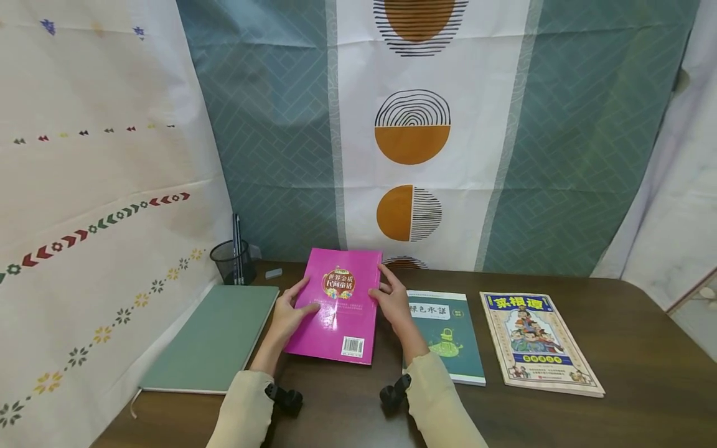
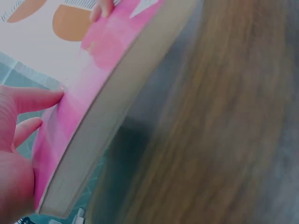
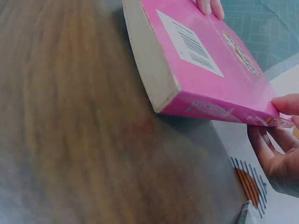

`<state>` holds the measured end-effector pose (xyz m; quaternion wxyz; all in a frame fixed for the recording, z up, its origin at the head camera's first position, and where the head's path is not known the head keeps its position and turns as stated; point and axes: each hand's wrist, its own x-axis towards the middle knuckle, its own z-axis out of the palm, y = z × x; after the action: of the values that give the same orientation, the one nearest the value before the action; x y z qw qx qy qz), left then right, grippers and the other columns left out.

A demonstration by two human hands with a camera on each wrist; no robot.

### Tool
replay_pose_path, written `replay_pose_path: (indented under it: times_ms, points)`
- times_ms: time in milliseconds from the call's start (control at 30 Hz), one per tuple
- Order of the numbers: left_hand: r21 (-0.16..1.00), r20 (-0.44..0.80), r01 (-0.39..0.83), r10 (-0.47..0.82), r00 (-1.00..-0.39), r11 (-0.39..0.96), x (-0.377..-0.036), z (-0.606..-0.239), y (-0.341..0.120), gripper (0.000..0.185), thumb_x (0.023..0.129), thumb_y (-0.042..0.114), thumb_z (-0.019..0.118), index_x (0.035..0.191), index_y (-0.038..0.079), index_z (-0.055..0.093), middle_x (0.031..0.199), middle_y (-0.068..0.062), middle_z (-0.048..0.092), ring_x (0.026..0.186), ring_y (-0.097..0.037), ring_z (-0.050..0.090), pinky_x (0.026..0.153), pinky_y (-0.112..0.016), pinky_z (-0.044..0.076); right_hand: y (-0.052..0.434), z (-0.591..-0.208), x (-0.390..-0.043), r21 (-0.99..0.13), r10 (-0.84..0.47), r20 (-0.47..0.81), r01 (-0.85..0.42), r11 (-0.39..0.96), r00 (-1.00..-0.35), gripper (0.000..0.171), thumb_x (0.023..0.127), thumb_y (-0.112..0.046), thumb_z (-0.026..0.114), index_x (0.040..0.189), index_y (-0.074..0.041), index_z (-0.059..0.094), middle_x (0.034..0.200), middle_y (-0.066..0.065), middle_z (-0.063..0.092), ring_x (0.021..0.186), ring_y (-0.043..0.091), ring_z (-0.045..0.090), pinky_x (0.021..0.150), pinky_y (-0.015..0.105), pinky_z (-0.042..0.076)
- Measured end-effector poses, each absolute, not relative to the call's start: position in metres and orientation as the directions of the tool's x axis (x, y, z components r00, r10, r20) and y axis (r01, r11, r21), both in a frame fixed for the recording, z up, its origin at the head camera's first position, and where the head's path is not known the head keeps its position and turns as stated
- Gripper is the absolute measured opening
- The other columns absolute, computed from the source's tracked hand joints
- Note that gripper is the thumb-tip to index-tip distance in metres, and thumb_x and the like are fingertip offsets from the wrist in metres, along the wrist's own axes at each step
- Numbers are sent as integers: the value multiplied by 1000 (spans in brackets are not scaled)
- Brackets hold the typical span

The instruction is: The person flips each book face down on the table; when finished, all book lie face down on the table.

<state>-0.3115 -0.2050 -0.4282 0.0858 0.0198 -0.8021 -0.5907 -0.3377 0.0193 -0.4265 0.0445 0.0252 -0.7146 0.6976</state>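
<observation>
Since its barcode side faces up, the pink book (image 1: pixel 336 314) shows a glossy magenta cover with a bright patch of reflected light near the middle. In the upper half sits a round, reddish-brown emblem (image 1: pixel 338 284) with pale Chinese characters and small colourful shapes along its bottom; beneath it run lines of print too faint to read. A white barcode label (image 1: pixel 352 346) fills the lower right corner. The book is thick, with a cream page block (image 3: pixel 152 60) at the near end and a pink spine (image 3: pixel 210 111) on the right, marked with pale lettering and a small coloured picture.

It is held over the middle of the counter (image 1: pixel 336 414), between a plain green notebook (image 1: pixel 213 339) on the left and a teal book (image 1: pixel 445 339) on the right; whether its near edge touches the wood I cannot tell. The left hand (image 1: pixel 287 318) pinches the left edge, thumb laid on the cover. At the upper part of the spine, the right hand (image 1: pixel 395 305) pinches the book, thumb on top and other fingers round the side and beneath.
</observation>
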Motion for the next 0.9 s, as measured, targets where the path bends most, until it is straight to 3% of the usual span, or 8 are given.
replay_pose_path:
  times_ms: [233,733,900]
  points:
    - [965,74,37,-132,-989,260,-312,-439,-210,66,86,8,69,147,15,44,142,-20,41,120,-32,51,85,-24,49,17,-438,-339,-994,20,97,-96,42,-995,60,92,-3,60,148,-18,44,132,21,61,118,34,62,84,34,57]
    - [979,-20,-53,-164,-986,199,-315,-449,-220,66,86,8,69,146,14,45,138,-17,43,118,-26,48,81,-18,43,11,-450,-343,-993,-65,67,-73,97,-996,66,90,-5,62,150,-12,36,146,23,48,134,38,48,110,48,40]
    - [970,-18,-57,-160,-987,238,-317,-450,-221,64,86,9,69,146,13,46,142,-19,43,120,-28,47,89,-24,43,13,-452,-342,-988,-72,48,-58,143,-996,67,90,-9,64,151,-13,35,146,21,48,138,38,43,114,51,34]
